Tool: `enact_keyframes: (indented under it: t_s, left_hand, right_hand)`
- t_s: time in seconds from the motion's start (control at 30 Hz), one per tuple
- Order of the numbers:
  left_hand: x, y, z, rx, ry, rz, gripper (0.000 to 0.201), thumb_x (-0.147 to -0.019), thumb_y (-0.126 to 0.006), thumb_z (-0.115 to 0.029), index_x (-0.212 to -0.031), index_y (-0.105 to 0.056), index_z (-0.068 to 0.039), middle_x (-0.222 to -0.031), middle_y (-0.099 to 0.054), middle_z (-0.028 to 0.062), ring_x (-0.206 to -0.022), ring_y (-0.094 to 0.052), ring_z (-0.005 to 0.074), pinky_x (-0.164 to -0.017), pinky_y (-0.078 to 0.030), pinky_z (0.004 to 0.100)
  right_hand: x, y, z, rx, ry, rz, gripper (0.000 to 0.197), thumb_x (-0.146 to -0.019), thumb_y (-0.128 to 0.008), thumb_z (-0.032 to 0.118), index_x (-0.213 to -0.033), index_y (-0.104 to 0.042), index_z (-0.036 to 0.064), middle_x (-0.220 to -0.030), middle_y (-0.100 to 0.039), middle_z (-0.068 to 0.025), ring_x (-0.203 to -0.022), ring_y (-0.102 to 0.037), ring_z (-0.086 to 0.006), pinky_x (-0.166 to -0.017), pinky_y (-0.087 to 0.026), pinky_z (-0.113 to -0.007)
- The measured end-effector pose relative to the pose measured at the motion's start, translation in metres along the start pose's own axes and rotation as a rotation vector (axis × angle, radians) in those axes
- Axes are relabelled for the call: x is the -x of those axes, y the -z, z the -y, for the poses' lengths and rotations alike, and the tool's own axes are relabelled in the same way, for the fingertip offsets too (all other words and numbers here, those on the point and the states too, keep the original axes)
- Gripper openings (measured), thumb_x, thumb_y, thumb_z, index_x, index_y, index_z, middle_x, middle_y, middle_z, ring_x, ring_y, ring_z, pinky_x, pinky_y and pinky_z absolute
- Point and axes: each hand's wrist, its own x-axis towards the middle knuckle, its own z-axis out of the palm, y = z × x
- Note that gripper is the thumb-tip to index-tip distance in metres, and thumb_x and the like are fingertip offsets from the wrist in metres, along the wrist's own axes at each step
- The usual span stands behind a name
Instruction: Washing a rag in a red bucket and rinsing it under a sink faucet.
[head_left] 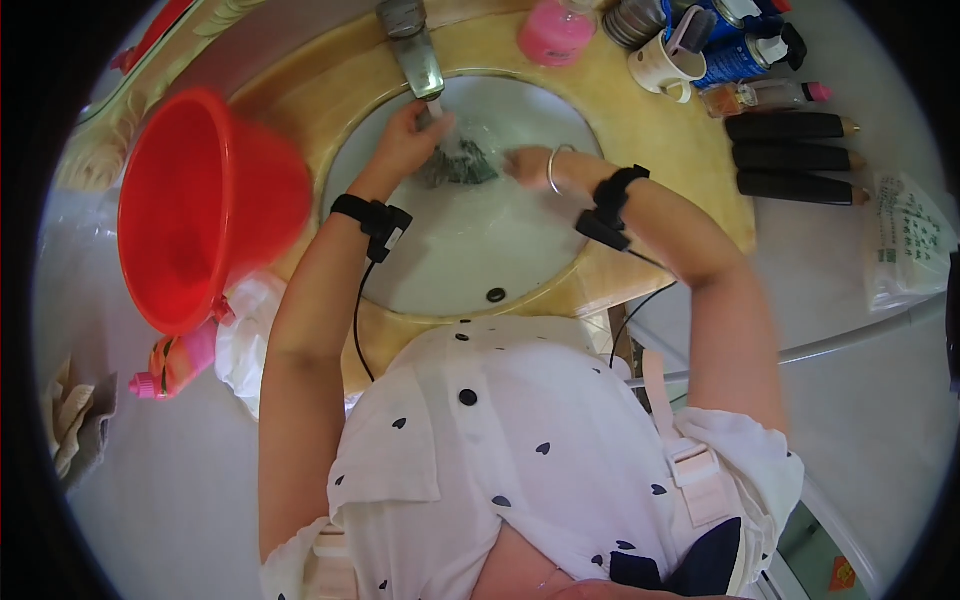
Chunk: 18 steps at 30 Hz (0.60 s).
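A pale oval basin (pixel 440 245) lies in front of me, with water falling from the metal faucet (pixel 412 55) at its far side. Under the stream is a small dark greenish thing (pixel 466 166), blurred by splashing water, so its kind is unclear. My left hand (pixel 408 140) is closed at its left edge, thumb at the stream and other fingers partly hidden. Just to the right of it is my right hand (pixel 532 166), its fingers smeared by motion; whether they touch the thing cannot be told. A bangle circles the right wrist.
A red bucket (pixel 205 210) stands left of the basin, beside a pink bottle (pixel 188 360) and a white plastic bag (pixel 252 335). A jar of pink liquid (pixel 556 35), a white mug (pixel 664 70), blue spray cans (pixel 738 62) and several black-cased objects (pixel 795 157) line the right side.
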Motion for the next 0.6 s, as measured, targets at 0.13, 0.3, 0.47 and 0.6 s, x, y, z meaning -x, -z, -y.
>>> enact_keyframes:
  t_s: [0.13,0.3,0.47,0.6]
  left_hand:
    - [0.017,-0.001,-0.012,-0.351,-0.145,0.012,0.037,-0.074,-0.066,-0.026,-0.098,-0.056,-0.001,-0.069,-0.058,0.0063,-0.061,-0.055,0.0156,-0.058,-0.045,0.0278]
    - [0.032,0.035,-0.022,-0.849,0.243,0.825,0.032,-0.066,-0.072,-0.027,-0.08,-0.064,0.0,-0.067,-0.061,0.0096,-0.066,-0.058,0.0199,-0.06,-0.045,0.0308]
    - [0.054,0.011,0.029,-0.694,0.297,0.988,0.035,-0.064,-0.073,-0.026,-0.085,-0.062,0.0,-0.082,-0.061,0.0103,-0.078,-0.055,0.0196,-0.069,-0.043,0.0305]
    - [0.054,0.008,0.051,-0.579,0.241,0.841,0.04,-0.071,-0.069,-0.026,-0.101,-0.058,-0.002,-0.096,-0.06,0.0121,-0.089,-0.056,0.0221,-0.077,-0.044,0.0313]
  right_hand:
    - [-0.019,-0.002,0.037,-0.909,0.359,-0.373,0.033,-0.076,-0.057,0.028,-0.101,-0.059,0.005,-0.101,-0.06,-0.0127,-0.094,-0.056,-0.0226,-0.077,-0.045,-0.035]
    - [-0.013,-0.036,0.058,-0.407,0.716,0.186,0.015,-0.067,-0.057,0.014,-0.077,-0.062,0.0043,-0.069,-0.06,-0.0047,-0.066,-0.054,-0.0159,-0.061,-0.043,-0.032]
    - [0.001,-0.094,0.037,-0.235,0.784,0.422,0.005,-0.065,-0.055,0.007,-0.066,-0.052,0.0028,-0.061,-0.051,-0.0056,-0.059,-0.043,-0.0142,-0.054,-0.037,-0.033]
    - [0.046,-0.064,0.007,0.392,0.502,0.33,0.012,-0.065,-0.059,0.009,-0.076,-0.06,0.0066,-0.075,-0.059,-0.0082,-0.071,-0.053,-0.0191,-0.066,-0.041,-0.035]
